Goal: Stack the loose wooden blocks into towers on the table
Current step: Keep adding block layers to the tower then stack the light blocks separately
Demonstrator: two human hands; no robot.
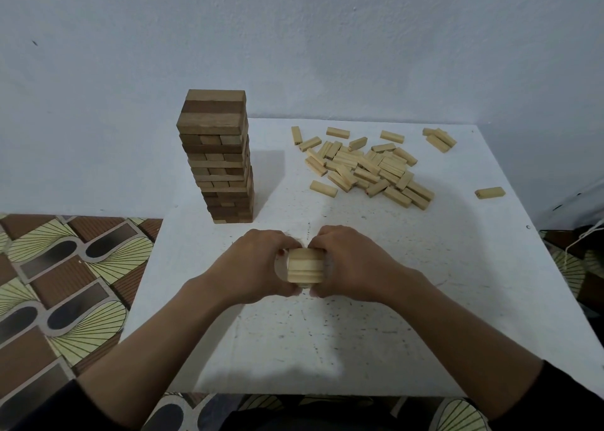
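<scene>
A first layer of pale blocks (305, 265) is gripped and squared between the left hand (258, 262) and right hand (351, 260), so a crosswise layer from the loose pile (369, 169) seems needed next.

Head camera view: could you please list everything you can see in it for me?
tower: one, mixed dark and light brown wood, back left of the table, upright
loose blocks pile: many, pale wood, back right of the table
stray block: one, pale wood, near the table's right edge, apart from the pile
small stack: one, pale wood, block count unclear, middle of the table, between both hands
table: one, white with dark specks, centre of view
floor: brown, black and yellow pattern, left of and below the table
wall: pale bluish white, behind the table
left hand: one, grips the small stack's left side
right hand: one, grips its right side
</scene>
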